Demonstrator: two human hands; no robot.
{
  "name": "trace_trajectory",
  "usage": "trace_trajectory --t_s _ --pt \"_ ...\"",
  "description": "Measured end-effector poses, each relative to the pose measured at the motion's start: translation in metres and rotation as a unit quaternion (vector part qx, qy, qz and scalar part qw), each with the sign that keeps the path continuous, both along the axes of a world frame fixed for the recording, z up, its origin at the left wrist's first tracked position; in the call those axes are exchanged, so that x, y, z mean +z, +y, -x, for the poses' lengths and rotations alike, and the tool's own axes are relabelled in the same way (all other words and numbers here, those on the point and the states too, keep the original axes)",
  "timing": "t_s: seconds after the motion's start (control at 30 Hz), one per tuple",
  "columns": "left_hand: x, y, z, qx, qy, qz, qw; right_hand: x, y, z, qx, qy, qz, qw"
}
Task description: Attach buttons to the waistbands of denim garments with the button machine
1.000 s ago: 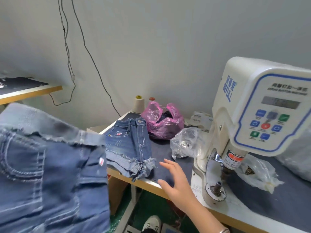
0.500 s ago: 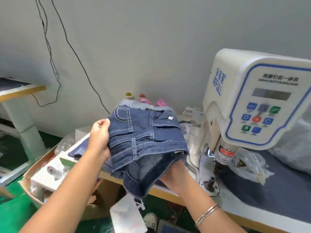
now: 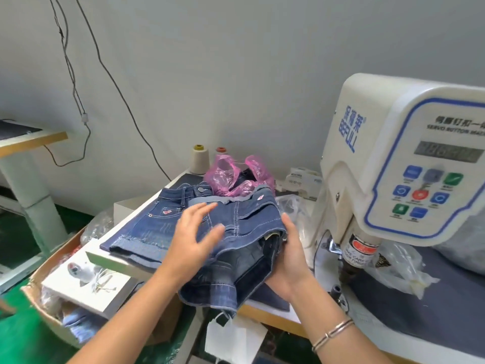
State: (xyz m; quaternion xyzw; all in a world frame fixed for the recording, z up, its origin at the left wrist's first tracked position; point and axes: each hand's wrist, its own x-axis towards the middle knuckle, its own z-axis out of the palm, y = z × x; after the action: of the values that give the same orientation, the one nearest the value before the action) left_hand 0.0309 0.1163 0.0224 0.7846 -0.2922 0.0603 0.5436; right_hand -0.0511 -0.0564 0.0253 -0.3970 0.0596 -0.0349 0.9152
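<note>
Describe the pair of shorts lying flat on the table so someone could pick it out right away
Left of the white button machine, past the hands, flat shorts lie on the table edge. Unlike the held shorts, they show a waistband button and a pink pocket logo.

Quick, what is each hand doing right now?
Left hand: open, fingers spread over the folded blue denim shorts.
Right hand: holds the shorts' right edge; grip partly hidden.
</note>
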Motion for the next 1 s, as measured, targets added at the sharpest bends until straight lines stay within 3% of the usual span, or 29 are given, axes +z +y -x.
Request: trace_trajectory --t_s 0.07,0.13,0.17,0.23,0.27,0.33,0.37,0.4,0.47,0.57,0.63,0.73,0.8,0.83,0.9,1.0 --pt "0.009 -0.003 0.018 -0.084 -0.046 -0.082 0.992 0.008 0.007 0.002 0.006 0.003 0.027 1.000" --pt "0.014 -0.011 0.020 -0.052 -0.083 -0.162 0.982 0.014 0.014 0.003 0.004 0.005 0.067 0.998" --pt "0.019 -0.015 0.020 -0.015 -0.065 -0.155 0.986 0.017 0.018 0.003 -0.001 0.005 0.088 0.996" --pt "0.034 -0.016 0.018 0.034 0.085 0.002 0.996 0.022 0.023 0.008 -0.025 -0.005 0.153 0.988" --pt "0.043 -0.015 0.015 0.017 0.208 0.123 0.970 0.023 0.026 0.011 -0.044 -0.016 0.200 0.979" --pt "0.061 -0.009 0.009 -0.140 0.399 0.306 0.853 0.023 0.031 0.020 -0.082 -0.046 0.286 0.954" --pt "0.069 -0.003 0.005 -0.202 0.421 0.368 0.804 0.021 0.033 0.024 -0.109 -0.069 0.315 0.940" --pt "0.077 0.002 0.000 -0.223 0.409 0.412 0.783 0.020 0.036 0.028 -0.142 -0.103 0.345 0.922" --pt "0.087 0.011 -0.016 -0.171 0.347 0.491 0.780 0.014 0.041 0.035 -0.207 -0.156 0.442 0.859" --pt "0.091 0.021 -0.044 -0.102 0.289 0.563 0.767 0.000 0.043 0.038 -0.256 -0.145 0.608 0.738" --pt "0.075 0.025 -0.066 -0.036 0.326 0.517 0.790 -0.011 0.040 0.035 -0.218 -0.091 0.703 0.671" --pt "0.032 0.037 -0.096 0.083 0.440 0.292 0.845 -0.037 0.027 0.027 -0.026 0.045 0.807 0.588" --pt "0.004 0.047 -0.107 0.147 0.483 0.193 0.841 -0.058 0.017 0.026 0.085 0.076 0.832 0.543" --pt "-0.008 0.051 -0.113 0.163 0.487 0.189 0.837 -0.067 0.013 0.027 0.104 0.069 0.843 0.523" --pt "-0.020 0.056 -0.115 0.166 0.472 0.170 0.849 -0.076 0.008 0.031 0.085 0.043 0.864 0.494" --pt "-0.024 0.054 -0.110 0.150 0.432 0.079 0.886 -0.077 0.005 0.036 -0.028 -0.033 0.882 0.469"
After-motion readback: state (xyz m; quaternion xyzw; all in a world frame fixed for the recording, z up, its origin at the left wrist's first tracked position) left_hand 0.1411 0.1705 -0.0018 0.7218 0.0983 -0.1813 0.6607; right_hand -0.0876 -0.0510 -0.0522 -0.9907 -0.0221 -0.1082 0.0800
